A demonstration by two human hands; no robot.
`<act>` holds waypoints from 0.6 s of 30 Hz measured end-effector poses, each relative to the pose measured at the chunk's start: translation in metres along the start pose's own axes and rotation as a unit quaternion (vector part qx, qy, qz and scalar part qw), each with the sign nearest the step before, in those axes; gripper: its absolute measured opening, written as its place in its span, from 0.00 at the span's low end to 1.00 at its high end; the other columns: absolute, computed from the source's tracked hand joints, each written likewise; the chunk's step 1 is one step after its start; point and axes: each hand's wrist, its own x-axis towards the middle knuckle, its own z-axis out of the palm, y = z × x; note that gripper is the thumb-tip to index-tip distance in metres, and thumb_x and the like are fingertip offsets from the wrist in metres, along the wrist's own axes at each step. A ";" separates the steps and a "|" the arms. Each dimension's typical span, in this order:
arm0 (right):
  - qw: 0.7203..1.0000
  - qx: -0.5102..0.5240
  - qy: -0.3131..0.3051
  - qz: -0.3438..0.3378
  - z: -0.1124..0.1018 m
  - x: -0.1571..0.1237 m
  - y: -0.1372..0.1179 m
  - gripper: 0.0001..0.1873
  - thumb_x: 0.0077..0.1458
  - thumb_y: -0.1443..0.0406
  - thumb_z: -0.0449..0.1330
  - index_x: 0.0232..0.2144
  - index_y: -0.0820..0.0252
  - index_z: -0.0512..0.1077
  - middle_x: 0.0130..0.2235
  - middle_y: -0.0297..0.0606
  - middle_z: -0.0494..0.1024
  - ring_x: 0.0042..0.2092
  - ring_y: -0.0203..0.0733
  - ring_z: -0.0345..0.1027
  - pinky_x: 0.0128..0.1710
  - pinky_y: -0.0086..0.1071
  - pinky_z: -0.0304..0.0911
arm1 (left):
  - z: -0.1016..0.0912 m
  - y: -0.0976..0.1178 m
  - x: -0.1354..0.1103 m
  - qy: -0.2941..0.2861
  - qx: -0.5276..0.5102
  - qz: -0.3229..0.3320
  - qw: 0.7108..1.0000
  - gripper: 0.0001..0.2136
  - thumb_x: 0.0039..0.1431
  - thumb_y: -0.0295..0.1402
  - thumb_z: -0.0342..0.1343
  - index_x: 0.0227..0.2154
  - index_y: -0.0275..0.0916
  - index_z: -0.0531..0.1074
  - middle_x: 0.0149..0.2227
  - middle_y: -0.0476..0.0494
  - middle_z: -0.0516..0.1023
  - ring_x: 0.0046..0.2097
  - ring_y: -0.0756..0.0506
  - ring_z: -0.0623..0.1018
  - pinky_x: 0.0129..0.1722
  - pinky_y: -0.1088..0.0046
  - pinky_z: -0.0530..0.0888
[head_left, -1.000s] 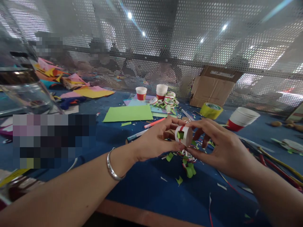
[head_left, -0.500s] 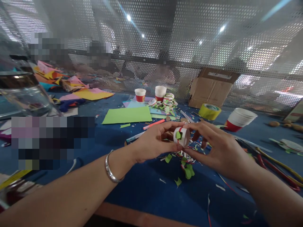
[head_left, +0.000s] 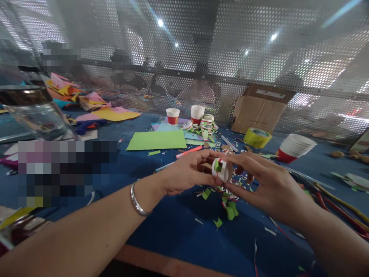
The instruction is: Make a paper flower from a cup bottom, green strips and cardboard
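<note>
Both my hands meet over the blue table (head_left: 178, 231) and hold a small white paper cup piece (head_left: 221, 169) with red stripes and green paper bits on it. My left hand (head_left: 188, 173), with a silver bangle on the wrist, pinches it from the left with thumb and fingers. From the right, my right hand (head_left: 266, 184) closes its fingertips round the cup piece. Green, red and white paper scraps (head_left: 227, 202) lie on the table just below the hands.
A green sheet (head_left: 157, 139), a red pen (head_left: 188, 151), two red-and-white cups (head_left: 172, 115) with cut cup pieces, a yellow tape roll (head_left: 256, 136), a tipped cup stack (head_left: 295, 148), a cardboard box (head_left: 261, 107) and a glass jar (head_left: 29, 107) surround them. Perforated screen behind; people sit beyond.
The cup piece has turned a little between my fingers and sits slightly lower and to the left. Both hands stay closed on it.
</note>
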 end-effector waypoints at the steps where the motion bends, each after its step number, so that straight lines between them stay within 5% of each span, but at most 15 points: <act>1: 1.000 0.000 0.003 -0.003 0.000 0.000 0.000 0.27 0.61 0.63 0.63 0.61 0.45 0.65 0.48 0.33 0.79 0.46 0.39 0.74 0.44 0.32 0.68 | 0.000 0.000 0.000 -0.002 -0.002 -0.001 1.000 0.25 0.50 0.26 0.70 0.52 0.40 0.74 0.42 0.44 0.76 0.43 0.48 0.75 0.49 0.67 0.73; 18: 1.000 0.010 -0.014 -0.004 -0.001 0.000 -0.001 0.25 0.61 0.65 0.63 0.59 0.47 0.67 0.48 0.36 0.78 0.46 0.42 0.74 0.42 0.34 0.69 | -0.001 0.004 -0.002 -0.009 0.040 0.007 0.999 0.25 0.51 0.27 0.70 0.52 0.38 0.72 0.47 0.42 0.76 0.48 0.46 0.75 0.50 0.66 0.72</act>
